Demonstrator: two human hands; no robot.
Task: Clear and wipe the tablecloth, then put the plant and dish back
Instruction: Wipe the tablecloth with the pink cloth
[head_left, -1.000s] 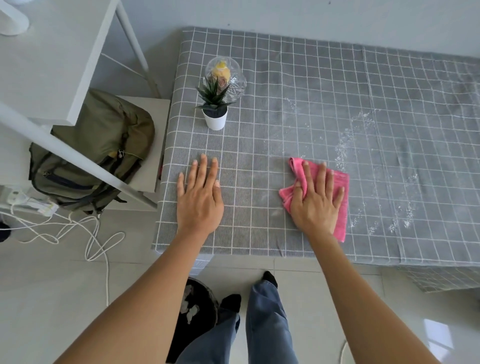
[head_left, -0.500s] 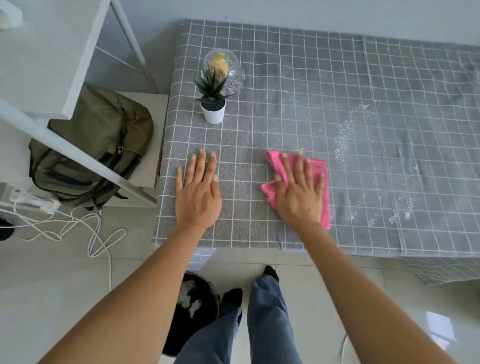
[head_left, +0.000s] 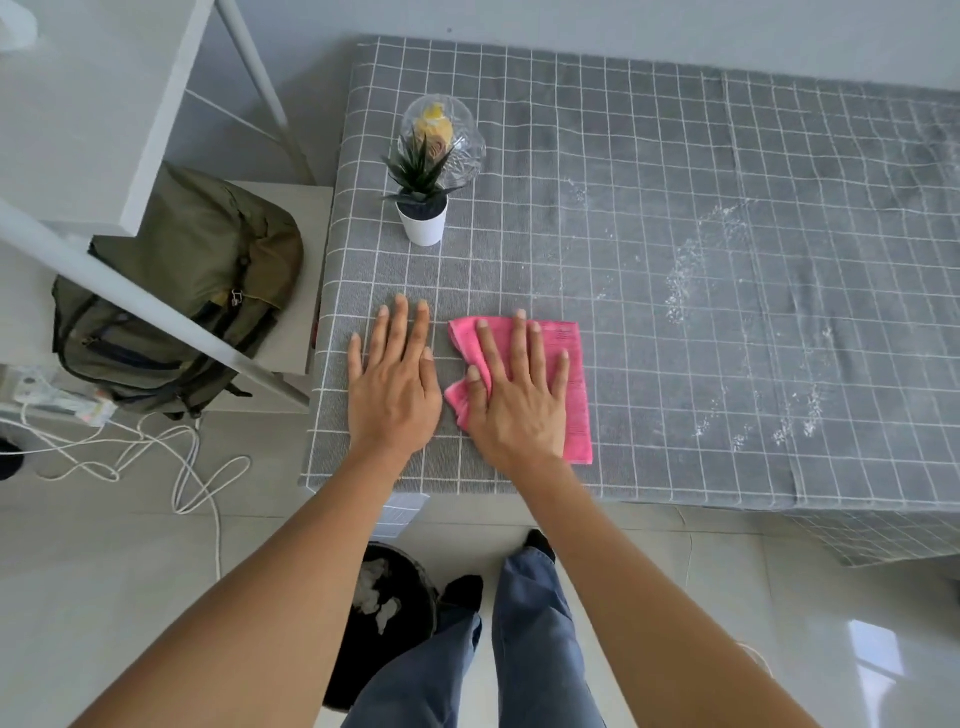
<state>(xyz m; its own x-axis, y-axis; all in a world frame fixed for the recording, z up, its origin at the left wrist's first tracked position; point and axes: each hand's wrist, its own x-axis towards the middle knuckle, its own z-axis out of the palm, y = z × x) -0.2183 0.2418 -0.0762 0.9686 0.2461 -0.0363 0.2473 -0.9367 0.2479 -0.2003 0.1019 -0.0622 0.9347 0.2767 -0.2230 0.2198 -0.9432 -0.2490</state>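
A grey checked tablecloth (head_left: 675, 171) covers the table. My right hand (head_left: 519, 400) lies flat on a pink cloth (head_left: 574, 400) near the table's front edge and presses it down. My left hand (head_left: 395, 384) rests flat on the tablecloth right beside it, fingers spread, holding nothing. A small spiky plant in a white pot (head_left: 422, 208) stands at the table's far left. Directly behind it is a clear glass dish (head_left: 457, 140) with yellowish contents. White powdery crumbs (head_left: 685, 280) are scattered over the cloth to the right.
A green backpack (head_left: 176, 296) sits on a low white shelf left of the table, under a slanted white bar (head_left: 156, 312). White cables (head_left: 156, 457) lie on the floor. A black bin (head_left: 384, 613) stands below the table edge by my feet.
My right hand has slid the pink cloth leftward along the front edge, up close to my left hand. The left hand has stayed in place.
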